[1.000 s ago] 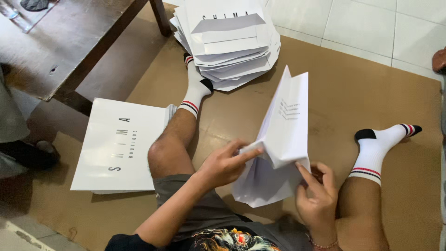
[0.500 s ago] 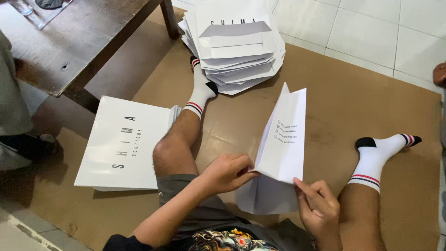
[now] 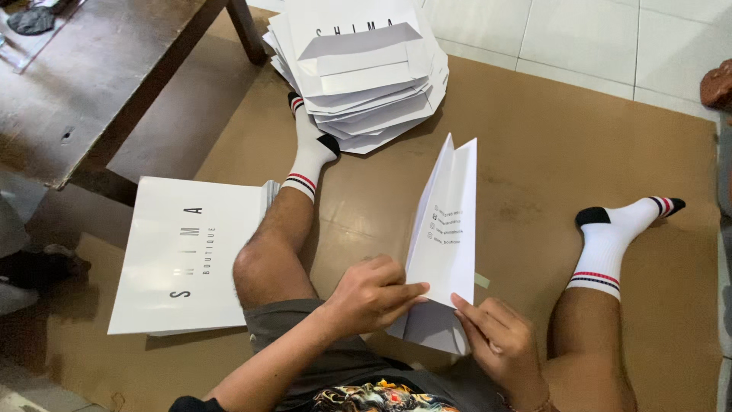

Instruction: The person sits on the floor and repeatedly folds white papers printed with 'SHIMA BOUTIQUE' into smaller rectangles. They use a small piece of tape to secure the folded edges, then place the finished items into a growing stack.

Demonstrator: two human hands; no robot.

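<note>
Brown cardboard sheet (image 3: 549, 175) covers most of the tiled floor (image 3: 610, 38), person seated on it with legs spread, white socks at the far ends. Dark wooden surface (image 3: 99, 76) sits off the sheet's far-left corner. Fanned stack of folded white paper bags (image 3: 366, 76) rests at the sheet's far edge, just past the left foot. Flat white bag pile (image 3: 183, 255) lies along the sheet's left edge, touching the outside of the left knee. Work piece is a half-folded white paper bag (image 3: 446, 229), standing tilted between the thighs, long axis running from the lap toward the far edge, gusset crease facing up, open mouth pointing away. Base end is at the near side, right at the hands. Left hand (image 3: 374, 294) comes in from the left, fingers pressed together and pinching the bag's lower left edge. Right hand (image 3: 499, 343) sits below and right of the base, fingers curled, fingertips touching the bottom flap; whether it truly clamps the paper, cannot tell. Both hands are on the base end; left is higher up the panel, right nearer the bottom fold.
</note>
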